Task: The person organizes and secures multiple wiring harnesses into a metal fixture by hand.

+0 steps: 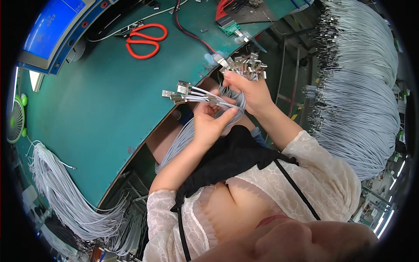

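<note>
My left hand (209,122) is closed around several grey USB cables (183,136), whose metal plugs (183,88) fan out to the left over the table edge. Higher and to the right, my right hand (251,91) grips another bunch of cables just below a thick cluster of metal plugs (248,66). Right by that cluster is a USB connector (221,61) on a red and black lead, close to my right thumb; I cannot tell whether a plug sits in it. The cables hang down from both hands across my lap.
Red-handled scissors (148,41) and a small green circuit board (229,27) lie on the green table (109,100). A blue-framed screen (52,32) stands far left, above a small fan (16,118). Grey cable bundles drape over the left edge (65,192) and pile high at right (358,96).
</note>
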The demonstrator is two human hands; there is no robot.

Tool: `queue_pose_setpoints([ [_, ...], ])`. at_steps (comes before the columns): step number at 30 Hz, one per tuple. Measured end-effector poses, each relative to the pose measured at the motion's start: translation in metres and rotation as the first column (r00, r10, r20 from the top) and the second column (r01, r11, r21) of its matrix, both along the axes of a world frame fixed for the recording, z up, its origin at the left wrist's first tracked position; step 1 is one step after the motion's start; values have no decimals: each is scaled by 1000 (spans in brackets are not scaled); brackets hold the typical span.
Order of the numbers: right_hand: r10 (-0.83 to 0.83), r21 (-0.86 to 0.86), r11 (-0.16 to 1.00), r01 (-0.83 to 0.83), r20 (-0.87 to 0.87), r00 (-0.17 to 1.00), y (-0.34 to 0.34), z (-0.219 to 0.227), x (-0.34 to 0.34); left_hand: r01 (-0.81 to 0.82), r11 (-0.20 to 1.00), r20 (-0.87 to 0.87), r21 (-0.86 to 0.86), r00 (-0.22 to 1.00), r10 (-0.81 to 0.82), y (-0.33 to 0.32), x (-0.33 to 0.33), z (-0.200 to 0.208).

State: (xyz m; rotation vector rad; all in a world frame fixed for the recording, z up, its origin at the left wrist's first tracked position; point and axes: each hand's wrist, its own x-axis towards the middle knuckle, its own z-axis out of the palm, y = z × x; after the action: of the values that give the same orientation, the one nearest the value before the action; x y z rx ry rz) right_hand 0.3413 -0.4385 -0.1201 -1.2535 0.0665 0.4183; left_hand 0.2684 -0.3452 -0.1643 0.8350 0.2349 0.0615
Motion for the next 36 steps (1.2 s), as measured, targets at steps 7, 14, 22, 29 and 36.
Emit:
queue_pose_setpoints([
  [7, -42, 44, 998, 44, -37, 998, 3, -4, 10, 71, 994, -53, 79, 996, -67, 1, 9, -2],
  [14, -23, 73, 997, 26, -48, 999, 7, -7, 16, -94, 995, -10, 18, 996, 94, 0, 18, 11],
  [22, -23, 6, 1000, 23, 41, 999, 13, 4, 4, -8, 997, -103, 82, 995, 16, 4, 20, 10],
  [29, -78, 31, 997, 77, 16, 997, 5, -3, 10, -77, 992, -55, 97, 995, 82, 4, 10, 20],
  [36, -88, 51, 995, 87, 22, 996, 3, -8, 14, -72, 994, -91, 79, 993, 79, 7, 17, 18],
])
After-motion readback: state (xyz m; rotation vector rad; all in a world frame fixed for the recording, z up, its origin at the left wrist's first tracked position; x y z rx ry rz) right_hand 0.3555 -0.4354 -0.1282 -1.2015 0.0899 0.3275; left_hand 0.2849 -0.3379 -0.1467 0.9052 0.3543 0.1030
